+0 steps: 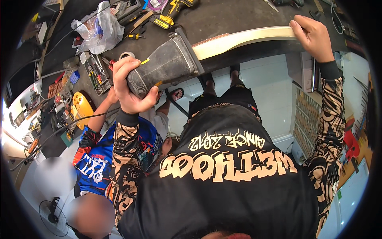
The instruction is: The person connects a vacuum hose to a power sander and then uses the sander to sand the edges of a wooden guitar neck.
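My left hand (133, 85) is wrapped round the rear of a dusty black power sander (163, 59), thumb below and fingers over the top. Its broad rectangular base stands against a pale wooden guitar neck (246, 38), whose left end the tool hides. Small evenly spaced marks like frets run along the neck's far edge. At the other end of the neck, my right hand (312, 36) pinches the tip between thumb and curled fingers. The neck lies along the near edge of the dark workbench (223, 18).
On the bench are a yellow-black cordless drill (169, 16), a plastic bag (99, 30), a tool tray (95, 73) and a yellow guitar body (82, 108). A co-worker in a blue shirt (99, 157) is close on my left. A black cable (79, 119) crosses there.
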Tool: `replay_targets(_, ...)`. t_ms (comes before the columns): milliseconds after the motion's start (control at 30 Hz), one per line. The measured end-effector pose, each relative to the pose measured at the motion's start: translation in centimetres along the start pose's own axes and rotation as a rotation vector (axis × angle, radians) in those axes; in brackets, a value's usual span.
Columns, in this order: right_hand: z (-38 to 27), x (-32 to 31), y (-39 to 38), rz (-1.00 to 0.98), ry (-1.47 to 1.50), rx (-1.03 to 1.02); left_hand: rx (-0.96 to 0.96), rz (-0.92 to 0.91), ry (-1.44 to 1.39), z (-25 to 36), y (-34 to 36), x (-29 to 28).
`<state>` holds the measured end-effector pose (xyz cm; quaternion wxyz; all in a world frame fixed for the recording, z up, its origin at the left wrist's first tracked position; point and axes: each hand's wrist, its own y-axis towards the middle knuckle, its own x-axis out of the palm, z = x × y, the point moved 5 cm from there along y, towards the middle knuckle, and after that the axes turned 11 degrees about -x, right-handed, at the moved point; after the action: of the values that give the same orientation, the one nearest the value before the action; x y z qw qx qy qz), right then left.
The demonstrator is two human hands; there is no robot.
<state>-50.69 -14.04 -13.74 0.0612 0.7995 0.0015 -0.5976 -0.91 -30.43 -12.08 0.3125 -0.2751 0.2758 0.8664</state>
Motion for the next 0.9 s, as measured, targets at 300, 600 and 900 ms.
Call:
replay_targets(300, 0.2, 0.4, -0.2, 0.087, 0.024, -0.094, 0.031, -0.052, 0.09, 1.5, 1.0, 0.1)
replay_targets(600, 0.2, 0.2, -0.5, 0.098, 0.013, -0.121, 0.051, -0.068, 0.112, 2.0, 0.5, 0.1)
replay_targets(900, 0.3, 0.3, -0.6, 0.121, 0.036, -0.127, 0.047, -0.065, 0.117, 1.5, 0.5, 0.4)
